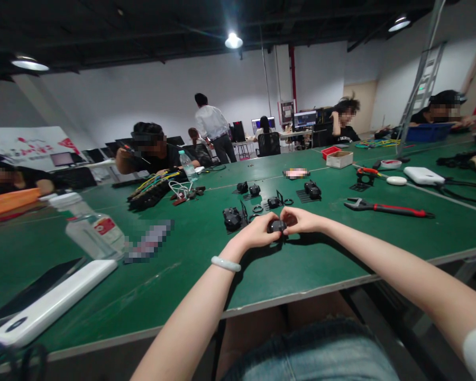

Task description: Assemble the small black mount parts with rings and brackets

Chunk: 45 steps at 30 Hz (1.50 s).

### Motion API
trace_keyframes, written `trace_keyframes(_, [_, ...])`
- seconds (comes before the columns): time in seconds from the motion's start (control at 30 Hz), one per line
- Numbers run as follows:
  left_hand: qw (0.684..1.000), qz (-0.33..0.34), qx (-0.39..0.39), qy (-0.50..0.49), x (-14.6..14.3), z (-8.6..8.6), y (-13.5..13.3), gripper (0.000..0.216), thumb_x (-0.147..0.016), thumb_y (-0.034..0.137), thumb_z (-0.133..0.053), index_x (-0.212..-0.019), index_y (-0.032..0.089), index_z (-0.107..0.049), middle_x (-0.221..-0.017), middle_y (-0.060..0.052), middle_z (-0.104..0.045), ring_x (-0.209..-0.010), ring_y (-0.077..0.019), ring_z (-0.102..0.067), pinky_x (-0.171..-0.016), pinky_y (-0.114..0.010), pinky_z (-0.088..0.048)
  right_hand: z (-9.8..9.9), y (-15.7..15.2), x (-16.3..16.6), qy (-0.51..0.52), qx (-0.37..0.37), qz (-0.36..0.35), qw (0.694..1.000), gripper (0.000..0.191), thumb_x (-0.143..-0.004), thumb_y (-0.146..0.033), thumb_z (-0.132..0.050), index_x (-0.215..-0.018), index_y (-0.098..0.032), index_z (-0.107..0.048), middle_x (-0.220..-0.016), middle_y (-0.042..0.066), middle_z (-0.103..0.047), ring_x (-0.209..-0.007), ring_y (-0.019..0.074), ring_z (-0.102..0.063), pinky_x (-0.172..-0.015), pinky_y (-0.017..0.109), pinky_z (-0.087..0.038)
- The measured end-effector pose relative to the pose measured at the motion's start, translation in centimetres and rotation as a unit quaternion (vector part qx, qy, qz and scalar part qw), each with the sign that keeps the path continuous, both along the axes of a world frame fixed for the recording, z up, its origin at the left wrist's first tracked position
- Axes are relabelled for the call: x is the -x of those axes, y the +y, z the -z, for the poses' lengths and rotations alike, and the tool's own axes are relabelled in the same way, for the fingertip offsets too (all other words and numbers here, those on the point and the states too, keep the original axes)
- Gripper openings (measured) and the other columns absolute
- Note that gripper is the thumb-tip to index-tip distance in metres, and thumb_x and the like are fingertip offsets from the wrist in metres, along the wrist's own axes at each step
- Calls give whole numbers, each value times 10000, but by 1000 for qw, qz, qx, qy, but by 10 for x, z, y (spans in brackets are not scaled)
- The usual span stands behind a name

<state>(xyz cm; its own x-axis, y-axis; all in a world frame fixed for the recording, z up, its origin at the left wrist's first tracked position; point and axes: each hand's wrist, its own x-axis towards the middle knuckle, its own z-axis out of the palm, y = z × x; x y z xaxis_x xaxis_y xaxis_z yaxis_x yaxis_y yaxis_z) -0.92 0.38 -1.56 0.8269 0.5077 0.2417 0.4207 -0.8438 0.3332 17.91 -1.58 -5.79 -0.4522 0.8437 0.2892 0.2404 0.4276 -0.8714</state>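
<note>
1. Fingers of the left hand (262,230) and right hand (301,219) pinch a small black module (278,226) from both sides, thumbs and fingertips curled in close around it
2. Black module, dark and rounded, sits between the two hands just above the near part of the green table (174,299); its finer details are too small to tell
3. Step in hand looks, in my judgement, like close two-handed work on this one piece, perhaps fitting or adjusting it; whether anything on it is turning or seating cannot be told
4. Next move seems to call for one hand keeping the body steady while the other presses or shifts lightly, with an even grip so that it does not slip
5. Just beyond the hands lie a black ring (257,209), another ring (288,201) and a small black assembly (274,202); near the left hand stands a larger black assembly (232,218)
6. Farther out, a black unit on a slotted plate (312,190) lies beyond the right hand, and an adjustable wrench (388,208) with a red and black handle rests off to the right
7. Pale bangle (226,264) circles the left wrist; well left stands a clear plastic bottle (89,227), and across the table a co-worker (148,140) holds a tool up
</note>
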Motion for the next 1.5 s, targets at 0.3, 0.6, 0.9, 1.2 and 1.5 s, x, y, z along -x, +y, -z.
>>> trace_keyframes(0.3, [1000, 7, 8, -8, 1, 2, 3, 271, -659, 285, -500, -901, 164, -519, -796, -12, -566, -699, -148, -515, -637, -241, -396, -1, -2, 0, 6, 5, 2, 1000, 379, -561, -287, -667, -824, -162, -424, -762, -16, -497, -672, 104, -499, -589, 232, -416])
trace_keyframes(0.6, [1000, -9, 22, 3, 0, 5, 5, 299, -661, 329, -501, -900, 151, -522, -772, -20, -570, -664, -148, -516, -607, -240, -393, 1, 1, -1, 1, 0, -3, 1000, 382, -565, -300, -666, -822, -160, -420, -747, -23, -475, -659, 94, -480, -589, 227, -411])
trace_keyframes(0.9, [1000, -16, 17, 9, 1, 6, 7, 285, -671, 347, -485, -876, 152, -520, -753, -18, -566, -648, -147, -511, -582, -236, -385, 1, 0, 0, 22, 12, -11, 1000, 377, -560, -285, -673, -819, -159, -430, -769, -18, -485, -662, 92, -486, -601, 230, -406])
trace_keyframes(1.2, [1000, -21, 23, 2, 1, 3, 3, 306, -665, 333, -486, -913, 155, -518, -803, -27, -573, -687, -160, -520, -635, -255, -395, -2, -2, 1, 26, 17, -18, 999, 382, -571, -286, -667, -841, -164, -425, -777, -19, -481, -661, 88, -480, -619, 237, -409])
trace_keyframes(1.5, [999, -19, 38, -1, 1, 4, 5, 297, -645, 299, -505, -902, 151, -522, -785, -22, -578, -669, -158, -525, -592, -242, -398, -5, -6, 2, 12, 28, -14, 999, 724, -521, -291, -706, -1096, -231, -270, -1001, 40, -388, -737, 94, -501, -662, 272, -451])
